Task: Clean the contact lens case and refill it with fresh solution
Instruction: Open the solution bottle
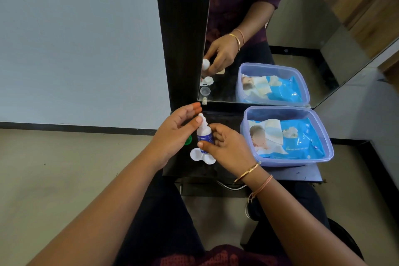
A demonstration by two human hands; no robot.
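A small white solution bottle (204,134) with a blue label stands upright above the white contact lens case (199,155), which lies open on the black shelf (224,170). My right hand (226,147) grips the bottle's body from the right. My left hand (177,134) is at the bottle's top, thumb touching the white cap, fingers loosely spread. A green lens case cap (188,140) lies just behind my left hand, partly hidden.
A translucent purple tub (323,155) holding a blue pack of wet wipes (289,138) sits on the right of the shelf. A mirror (280,34) stands behind and reflects the hands, the bottle and a clear cap. A drawer handle (228,187) is below the shelf.
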